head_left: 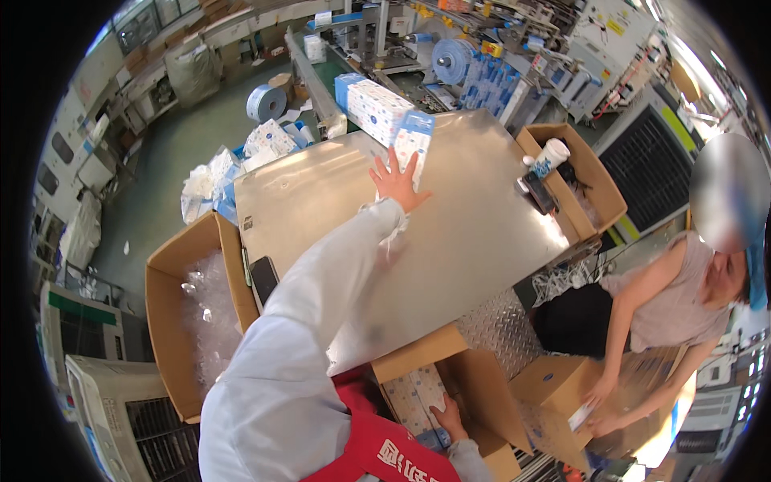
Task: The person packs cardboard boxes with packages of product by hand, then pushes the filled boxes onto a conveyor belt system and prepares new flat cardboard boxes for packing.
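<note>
I see most of the steel table [450,241] bare, so a hand can sweep across its middle and right part freely. At the far edge the tissue packs [384,108] block the way. A dark phone [263,277] lies at the left edge, a small device [536,193] at the right corner. Open cartons [173,321] flank the table.

A grey-green workshop floor [161,153] spreads beyond a steel table [474,233] gleaming under bright overhead light, with packing machinery [482,56] lining the far side, windows [144,20] at the rear left and a large air cooler [112,402] at the near left.
</note>
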Available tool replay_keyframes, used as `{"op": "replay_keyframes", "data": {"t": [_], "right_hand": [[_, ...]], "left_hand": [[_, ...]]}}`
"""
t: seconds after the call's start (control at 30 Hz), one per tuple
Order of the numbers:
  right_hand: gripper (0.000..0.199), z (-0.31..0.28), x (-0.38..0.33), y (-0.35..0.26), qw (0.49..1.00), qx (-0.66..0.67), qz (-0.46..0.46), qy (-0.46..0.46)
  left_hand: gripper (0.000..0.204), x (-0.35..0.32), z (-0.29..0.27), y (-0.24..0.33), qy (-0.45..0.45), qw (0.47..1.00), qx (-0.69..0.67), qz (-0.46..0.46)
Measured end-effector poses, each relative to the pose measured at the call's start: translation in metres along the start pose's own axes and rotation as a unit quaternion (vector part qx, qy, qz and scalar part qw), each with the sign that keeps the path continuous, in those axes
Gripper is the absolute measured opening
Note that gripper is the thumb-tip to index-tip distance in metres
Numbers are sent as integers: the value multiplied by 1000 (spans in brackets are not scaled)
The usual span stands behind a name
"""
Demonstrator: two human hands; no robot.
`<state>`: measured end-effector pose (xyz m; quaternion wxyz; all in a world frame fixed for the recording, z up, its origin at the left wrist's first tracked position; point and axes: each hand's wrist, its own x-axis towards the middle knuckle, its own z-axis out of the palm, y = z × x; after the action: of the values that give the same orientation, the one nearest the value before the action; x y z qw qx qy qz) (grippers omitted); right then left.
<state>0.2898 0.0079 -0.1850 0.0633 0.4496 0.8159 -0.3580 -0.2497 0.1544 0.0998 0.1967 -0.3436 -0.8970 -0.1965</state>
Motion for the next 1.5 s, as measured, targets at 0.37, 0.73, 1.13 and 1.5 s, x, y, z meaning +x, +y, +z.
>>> {"op": "replay_keyframes", "data": {"t": [0.37,0.73,1.13,1.5], "right_hand": [[109,-215,81,-346,862,-249,-375,233],[111,-250,39,-345,926,261,-265,66],[95,-92,-88,11,946,-147,-138,256],[61,-36,22,15,976,-118,114,142]], "left_hand": [[67,-189,-141,-174,-3,967,-206,150],[45,-401,-41,-447,-166,834,-143,-507],[19,-349,-106,-427,98,850,-246,-456],[13,-339,-157,77,-497,770,-346,201]]}}
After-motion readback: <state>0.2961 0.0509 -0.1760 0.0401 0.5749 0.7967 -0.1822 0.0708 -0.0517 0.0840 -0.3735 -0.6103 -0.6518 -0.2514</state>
